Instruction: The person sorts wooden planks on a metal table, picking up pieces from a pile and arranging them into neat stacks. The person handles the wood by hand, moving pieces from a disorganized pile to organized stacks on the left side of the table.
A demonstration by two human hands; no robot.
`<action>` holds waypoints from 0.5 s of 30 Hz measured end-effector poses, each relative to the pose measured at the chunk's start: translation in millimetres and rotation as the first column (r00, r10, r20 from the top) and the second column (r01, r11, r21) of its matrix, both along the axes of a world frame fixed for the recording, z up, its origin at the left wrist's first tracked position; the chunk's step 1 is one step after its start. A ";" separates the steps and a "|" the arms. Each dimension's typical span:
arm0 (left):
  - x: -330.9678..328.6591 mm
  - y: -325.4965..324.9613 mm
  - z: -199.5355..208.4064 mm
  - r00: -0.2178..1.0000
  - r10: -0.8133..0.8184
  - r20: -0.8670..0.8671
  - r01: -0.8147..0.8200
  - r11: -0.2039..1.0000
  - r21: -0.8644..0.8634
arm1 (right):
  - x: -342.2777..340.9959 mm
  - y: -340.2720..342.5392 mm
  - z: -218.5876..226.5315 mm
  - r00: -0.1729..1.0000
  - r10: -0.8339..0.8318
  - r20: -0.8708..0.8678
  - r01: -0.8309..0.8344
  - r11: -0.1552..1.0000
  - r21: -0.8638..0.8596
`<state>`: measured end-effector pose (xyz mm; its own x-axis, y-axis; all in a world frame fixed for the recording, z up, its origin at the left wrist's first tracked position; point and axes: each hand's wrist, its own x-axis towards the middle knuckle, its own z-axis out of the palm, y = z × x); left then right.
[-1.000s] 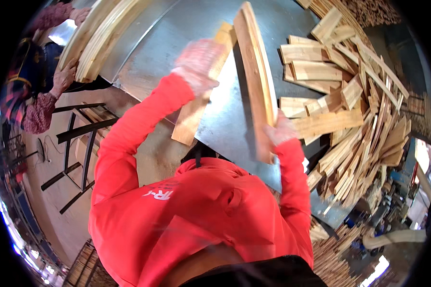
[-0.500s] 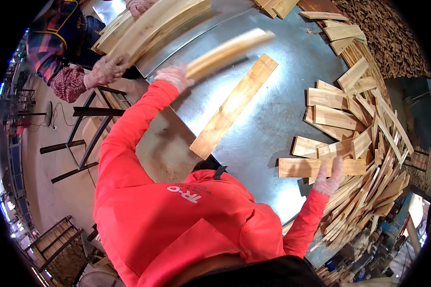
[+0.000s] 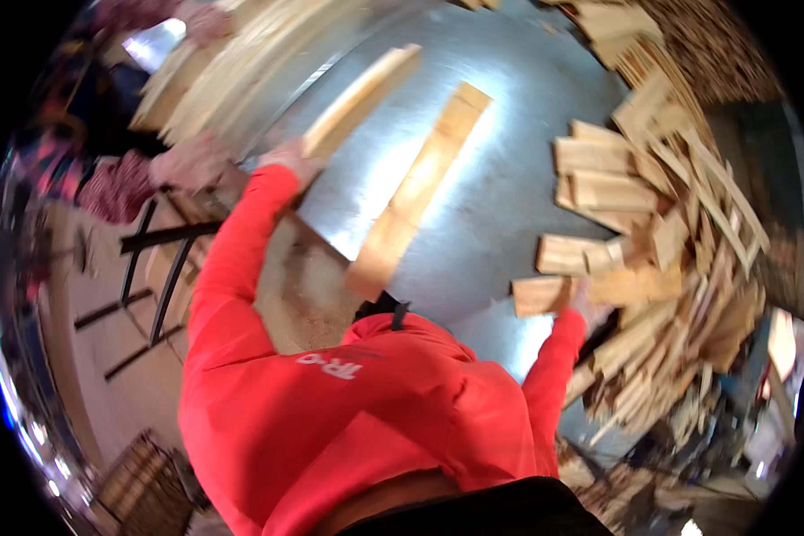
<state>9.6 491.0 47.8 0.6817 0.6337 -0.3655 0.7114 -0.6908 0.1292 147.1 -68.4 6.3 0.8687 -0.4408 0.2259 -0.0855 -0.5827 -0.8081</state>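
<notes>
A long pale wooden board [image 3: 359,100] is gripped at its near end by the left hand [image 3: 288,161], whose fingers are closed around it; the board slants up and away to the far right above the shiny metal counter [image 3: 518,188]. Just to its right a second, wider board [image 3: 420,192] lies flat on the counter, running from near to far, apart from the first. The right hand [image 3: 590,304] reaches to the right into a loose pile of short wood pieces [image 3: 661,232] and rests on a flat piece [image 3: 554,293] at the pile's near edge; blur hides whether its fingers are closed on it or spread. Both arms wear red sleeves [image 3: 241,259]. At the far left, a stack of long boards [image 3: 214,71] lies along the counter's edge, where another person's hand [image 3: 188,161] in a plaid sleeve is near it.
</notes>
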 end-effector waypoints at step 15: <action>39.6 -219.2 -67.8 0.959 -0.284 0.016 0.284 0.959 0.001 | -85.6 37.9 15.0 0.995 0.022 -0.096 0.046 0.756 0.653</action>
<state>49.2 271.7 -20.1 0.8392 0.4131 -0.3537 0.4842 -0.8637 0.1400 61.5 -30.5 21.3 0.8639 -0.4615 -0.2018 -0.1826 0.0864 -0.9794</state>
